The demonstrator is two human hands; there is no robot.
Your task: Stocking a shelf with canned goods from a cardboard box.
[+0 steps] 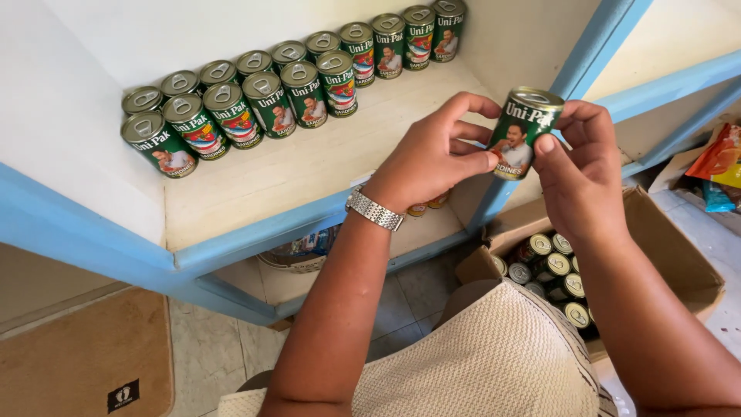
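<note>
gripping cylindrical green metal can (521, 133), both hands

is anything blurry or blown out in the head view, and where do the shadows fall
Head view: the held can, left hand and right hand are sharp; the cans on the shelf are sharp too. The white wall at top is bright, nearly washed out. The cardboard box interior and the space under the shelf lie in shadow. Straight shelf edges bow slightly, showing wide-angle distortion.

Silver metal-link wristwatch (375, 209), cream knit garment (494, 355)
</note>
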